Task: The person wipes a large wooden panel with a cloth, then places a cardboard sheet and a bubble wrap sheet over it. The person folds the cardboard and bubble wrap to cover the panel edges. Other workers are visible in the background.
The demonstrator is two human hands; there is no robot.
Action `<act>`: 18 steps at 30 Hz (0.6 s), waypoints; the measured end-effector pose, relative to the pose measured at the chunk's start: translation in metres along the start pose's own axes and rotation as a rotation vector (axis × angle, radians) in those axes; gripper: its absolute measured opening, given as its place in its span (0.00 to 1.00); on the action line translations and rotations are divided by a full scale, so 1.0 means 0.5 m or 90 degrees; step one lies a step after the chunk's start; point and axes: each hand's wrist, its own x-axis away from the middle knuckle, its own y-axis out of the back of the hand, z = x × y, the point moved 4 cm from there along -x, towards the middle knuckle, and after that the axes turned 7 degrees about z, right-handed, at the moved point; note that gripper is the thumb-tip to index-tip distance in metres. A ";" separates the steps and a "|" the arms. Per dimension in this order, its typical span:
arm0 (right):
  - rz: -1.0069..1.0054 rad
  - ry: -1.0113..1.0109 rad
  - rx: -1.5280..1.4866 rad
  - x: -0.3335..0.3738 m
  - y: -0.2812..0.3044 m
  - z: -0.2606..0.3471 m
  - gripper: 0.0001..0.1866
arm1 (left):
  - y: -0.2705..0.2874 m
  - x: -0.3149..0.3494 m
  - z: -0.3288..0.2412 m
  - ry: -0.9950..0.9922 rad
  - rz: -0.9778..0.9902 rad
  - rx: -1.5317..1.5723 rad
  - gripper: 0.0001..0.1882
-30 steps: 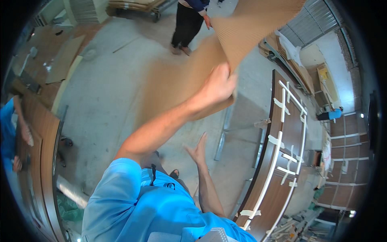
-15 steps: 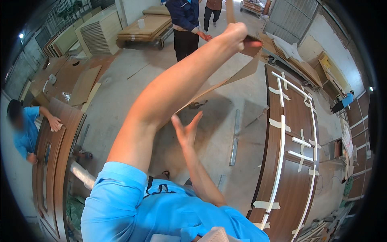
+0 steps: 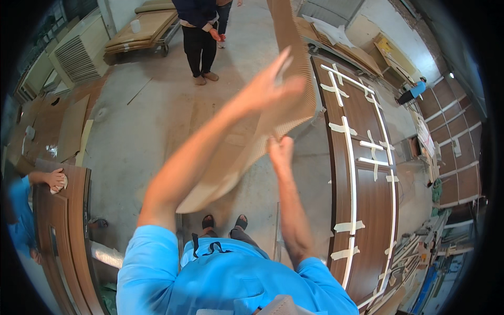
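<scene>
A long brown sheet of corrugated cardboard (image 3: 302, 58) hangs in front of me, slanting from the top of the view down toward my feet. My right hand (image 3: 281, 152) pinches its lower right edge, thumb up. Across the sheet's upper part lies my left hand (image 3: 275, 86), smeared by motion. Its fingers look spread apart, and no grip on the cardboard shows. The lower end (image 3: 210, 191) of the sheet curves and is blurred.
To my right lies a dark brown door panel (image 3: 375, 210) with white strips taped on. At the left, a co-worker's hand (image 3: 54, 180) rests a cloth on another brown door (image 3: 76, 210). A person in dark trousers (image 3: 199, 50) stands ahead, near a loaded cart (image 3: 142, 31).
My left hand has come off the cardboard's upper end and moved down and left. My right hand, open before, now grips the edge. The sheet has swung broadside.
</scene>
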 end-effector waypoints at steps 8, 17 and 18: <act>0.198 0.171 0.161 -0.041 0.077 0.228 0.10 | -0.297 0.672 0.156 0.627 0.162 -0.071 0.45; 0.225 0.128 -0.033 0.268 0.076 0.145 0.49 | -0.194 0.589 0.139 0.508 -0.184 0.184 0.18; 0.251 0.114 0.021 0.345 0.074 0.103 0.57 | -0.185 0.568 0.126 0.472 -0.272 0.289 0.19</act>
